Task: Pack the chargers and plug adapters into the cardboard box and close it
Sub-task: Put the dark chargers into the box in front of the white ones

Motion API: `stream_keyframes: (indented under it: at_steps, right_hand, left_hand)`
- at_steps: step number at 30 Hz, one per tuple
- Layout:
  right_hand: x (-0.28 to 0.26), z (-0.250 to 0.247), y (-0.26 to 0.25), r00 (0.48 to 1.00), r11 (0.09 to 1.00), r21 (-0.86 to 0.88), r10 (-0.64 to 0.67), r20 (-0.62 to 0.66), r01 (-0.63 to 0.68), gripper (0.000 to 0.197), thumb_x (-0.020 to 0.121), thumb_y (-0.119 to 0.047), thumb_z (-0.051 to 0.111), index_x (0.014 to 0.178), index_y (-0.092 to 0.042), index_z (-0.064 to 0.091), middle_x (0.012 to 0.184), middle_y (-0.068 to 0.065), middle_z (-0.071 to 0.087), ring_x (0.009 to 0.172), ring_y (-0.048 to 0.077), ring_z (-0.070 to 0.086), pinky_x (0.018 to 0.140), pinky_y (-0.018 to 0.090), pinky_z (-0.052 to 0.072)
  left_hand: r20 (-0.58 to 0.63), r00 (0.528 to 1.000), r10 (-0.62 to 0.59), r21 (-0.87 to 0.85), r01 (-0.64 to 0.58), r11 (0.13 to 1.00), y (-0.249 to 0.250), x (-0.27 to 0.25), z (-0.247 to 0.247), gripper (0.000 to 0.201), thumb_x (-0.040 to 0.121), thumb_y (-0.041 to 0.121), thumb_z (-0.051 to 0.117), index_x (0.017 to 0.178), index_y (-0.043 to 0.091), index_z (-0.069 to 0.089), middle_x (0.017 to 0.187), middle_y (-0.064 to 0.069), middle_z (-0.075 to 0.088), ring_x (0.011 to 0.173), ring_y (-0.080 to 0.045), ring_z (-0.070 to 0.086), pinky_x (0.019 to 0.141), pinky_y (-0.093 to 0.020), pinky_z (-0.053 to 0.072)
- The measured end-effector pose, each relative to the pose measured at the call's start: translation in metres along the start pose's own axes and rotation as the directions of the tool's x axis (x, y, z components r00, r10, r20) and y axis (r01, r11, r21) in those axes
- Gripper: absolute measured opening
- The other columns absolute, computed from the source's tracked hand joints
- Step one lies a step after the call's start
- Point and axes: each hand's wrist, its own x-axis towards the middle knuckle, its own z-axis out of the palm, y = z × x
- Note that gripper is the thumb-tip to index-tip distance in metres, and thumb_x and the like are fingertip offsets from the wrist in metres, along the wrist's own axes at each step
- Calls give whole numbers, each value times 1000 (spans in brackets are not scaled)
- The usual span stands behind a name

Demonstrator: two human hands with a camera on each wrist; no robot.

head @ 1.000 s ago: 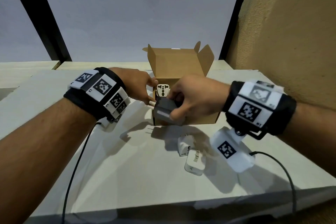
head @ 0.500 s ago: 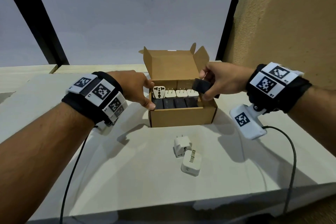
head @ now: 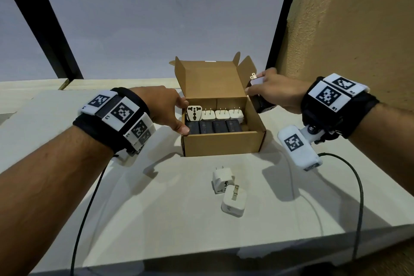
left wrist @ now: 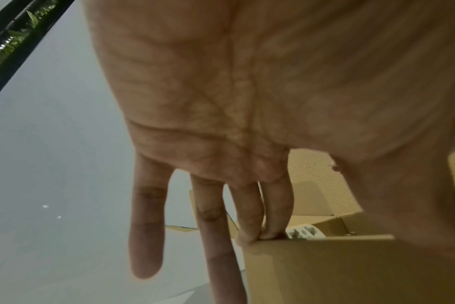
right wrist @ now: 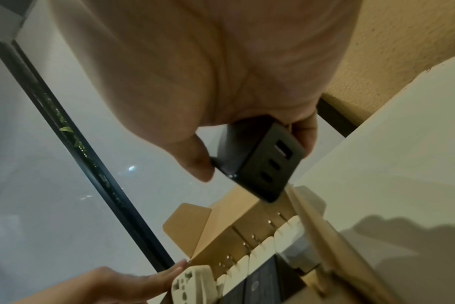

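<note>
An open cardboard box (head: 221,144) stands mid-table with its lid up. Inside are a white universal adapter (head: 194,113), a row of white chargers (head: 221,114) and a row of black chargers (head: 218,126). My left hand (head: 184,116) steadies the box's left wall, with straight fingertips (left wrist: 270,232) on the rim. My right hand (head: 257,94) hovers just off the box's right rear corner. It grips a black charger (right wrist: 268,164) with its prongs up and its ports showing. Two white chargers (head: 221,179) (head: 234,203) lie on the table in front of the box.
A textured tan wall (head: 358,29) rises close on the right. A grey panel with black frame bars (head: 280,18) stands behind the table. Black cables (head: 358,197) trail from both wrists over the white table (head: 156,219), whose front edge is near.
My right hand carried the black charger from in front of the box, over its right side, out past the right rear corner. The left hand stayed on the left wall.
</note>
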Motion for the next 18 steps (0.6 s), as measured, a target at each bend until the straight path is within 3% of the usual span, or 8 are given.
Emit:
stream_keyframes:
  at_steps: [2,5,9,13,15,16,18]
  right_hand:
    - [-4,2,-1,998,998,-58,-31,45,34,68,87,-30,68,138,-11,28,112,15,57,103,29,62,91,44,54]
    - [-11,4,-2,987,968,-195,-150,58,159,62,75,-38,78,126,-14,49,105,10,64,96,27,65,86,46,57]
    - [-12,8,-1,971,949,-210,-237,19,235,43,81,-29,75,122,-22,64,101,7,69,96,29,67,87,47,56]
    - [-14,8,-4,972,960,-165,-235,-28,228,39,68,-22,85,105,-24,71,84,1,72,82,21,71,77,45,60]
    - [-18,8,-8,963,949,-191,-264,-57,249,40,65,-23,87,100,-24,70,84,-1,71,77,15,69,70,37,60]
    - [-20,9,-9,954,939,-221,-288,-78,265,42,64,-25,88,101,-23,67,84,-3,70,75,10,66,63,29,57]
    - [-26,11,-12,928,908,-289,-350,-125,303,51,62,-30,89,104,-25,61,79,-10,64,69,-2,57,54,15,42]
  left_hand:
    - [7,1000,1,1,-1,1000,-2,1,1,93,66,68,62,145,30,32,143,3,48,125,-25,48,106,-41,32]
    - [9,1000,3,3,-4,1000,-2,2,1,94,65,69,62,145,29,32,146,4,44,127,-25,46,106,-41,31]
    - [8,1000,18,3,-18,1000,-1,0,-1,90,68,66,63,144,29,34,146,2,43,128,-26,44,106,-40,31]
    - [7,1000,21,-8,-21,1000,-2,0,0,90,68,67,62,145,29,33,145,0,45,128,-26,44,106,-41,31]
    - [7,1000,21,-19,-21,1000,-3,0,0,91,67,67,62,145,30,33,144,1,46,127,-26,45,106,-41,31]
    - [9,1000,20,-30,-20,999,-4,1,0,92,66,67,63,145,30,33,144,1,46,127,-26,45,106,-40,32]
    - [11,1000,16,-50,-15,999,-6,3,2,94,64,68,64,145,30,33,144,2,46,125,-25,47,106,-40,33]
